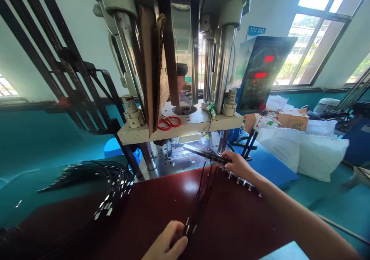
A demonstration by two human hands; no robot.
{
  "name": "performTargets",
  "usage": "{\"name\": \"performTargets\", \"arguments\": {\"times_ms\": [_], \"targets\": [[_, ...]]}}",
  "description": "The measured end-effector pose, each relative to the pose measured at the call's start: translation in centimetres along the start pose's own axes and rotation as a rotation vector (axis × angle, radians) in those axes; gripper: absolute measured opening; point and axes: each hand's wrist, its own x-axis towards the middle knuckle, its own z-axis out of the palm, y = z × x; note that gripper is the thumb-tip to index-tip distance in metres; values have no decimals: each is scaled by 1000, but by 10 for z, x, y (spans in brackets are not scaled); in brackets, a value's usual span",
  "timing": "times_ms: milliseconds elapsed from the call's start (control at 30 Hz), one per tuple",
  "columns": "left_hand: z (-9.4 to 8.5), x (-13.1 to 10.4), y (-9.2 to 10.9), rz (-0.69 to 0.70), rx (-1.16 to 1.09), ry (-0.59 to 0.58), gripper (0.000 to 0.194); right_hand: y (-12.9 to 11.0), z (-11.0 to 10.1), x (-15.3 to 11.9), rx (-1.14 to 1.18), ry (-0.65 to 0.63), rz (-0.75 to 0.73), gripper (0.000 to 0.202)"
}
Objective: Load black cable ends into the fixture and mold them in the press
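While a tall press machine (185,59) fills the upper middle of the frame, two bare hands work on a dark red table (150,210) below it. The right hand (238,164), right of centre, is closed around one end of a flat dark metal bar (206,154) that reaches toward the machine's steel bed (176,157). A small bunch of thin black cables (202,192) hangs from the bar and runs down the frame to the left hand (167,242) at the bottom centre, whose fingers are curled around the cables' lower ends, near small silvery connectors (188,224).

The cables look light, limp and easily tangled, so they seem best held as a bunch near the ends, as here; the bar looks stiff and is better gripped at its free end, clear of the cable row.

A larger heap of similar cables (98,179) lies at the left of the frame. Red-handled scissors (169,122) rest on the machine's pale platform. A control panel (258,73) with red digits stands at the upper right, with white bags (315,150) below it.
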Motion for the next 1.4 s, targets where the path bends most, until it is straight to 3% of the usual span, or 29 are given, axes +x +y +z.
{"name": "performTargets", "arguments": {"times_ms": [167,333,433,533,700,800,900,1133,1267,1400], "targets": [[-21,50,21,120,177,168,26,25,27,-47,364,59,67,31],[5,123,54,232,416,202,15,36,49,-77,357,137,154,33],[22,146,68,285,503,170,10,37,57,-83,412,144,168,34],[25,150,70,330,397,171,8,38,63,-87,457,151,196,35],[16,138,61,99,-426,66,24,36,66,-87,390,156,216,35],[14,132,59,66,-709,73,32,35,67,-86,368,154,215,44],[15,132,61,49,-830,85,33,36,68,-86,368,147,206,51],[11,132,57,-43,-1068,-140,34,37,69,-87,352,161,199,51],[16,136,52,-74,-1014,-39,30,36,69,-87,337,154,185,53],[23,143,51,-7,-890,112,28,37,72,-87,330,163,164,56]]}}
